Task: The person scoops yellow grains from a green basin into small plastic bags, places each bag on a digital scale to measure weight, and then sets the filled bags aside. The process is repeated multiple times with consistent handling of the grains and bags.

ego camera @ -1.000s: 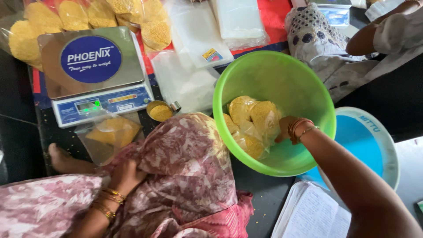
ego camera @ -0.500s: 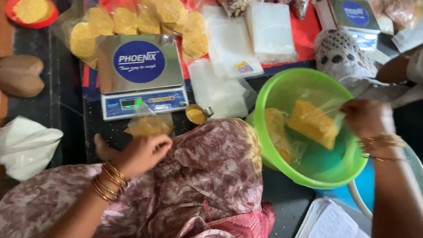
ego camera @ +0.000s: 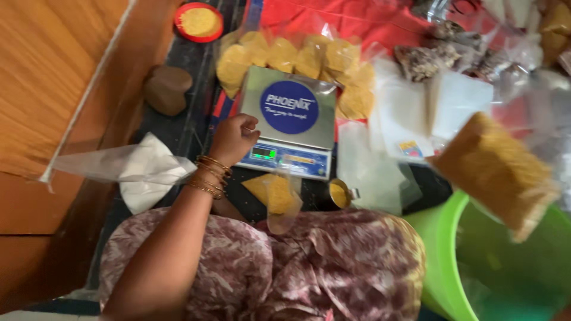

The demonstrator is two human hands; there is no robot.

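Head view: looks down over a patterned lap at a packing spot on the floor.
Green basin [ego camera: 443, 261]: biggest item, low right, mostly cut by the frame edge.
Weighing scale [ego camera: 291, 122]: steel platform with a round blue label, lit display facing the person; its platform is bare.
Filled packets [ego camera: 285, 53]: row of clear bags of yellow discs lying behind the scale.
Bag in motion [ego camera: 493, 166]: blurred clear bag of yellow-brown crumbly food, in the air above the basin rim, well right of the scale.
Left hand [ego camera: 235, 139]: loosely curled, knuckles touching the scale's left edge, gripping nothing.
Right hand: out of frame; whether it grips the bag cannot be told.
Small cup [ego camera: 339, 193]: metal, yellow contents, just in front of the scale.
Risk: the swinging bag could clip the cup or spill if its mouth is open; the resting left hand could skew a reading.
Change: half a second ago the bag hung inside the basin and the left hand lay open on the lap; now the bag is lifted clear and the hand has gone up to the scale.
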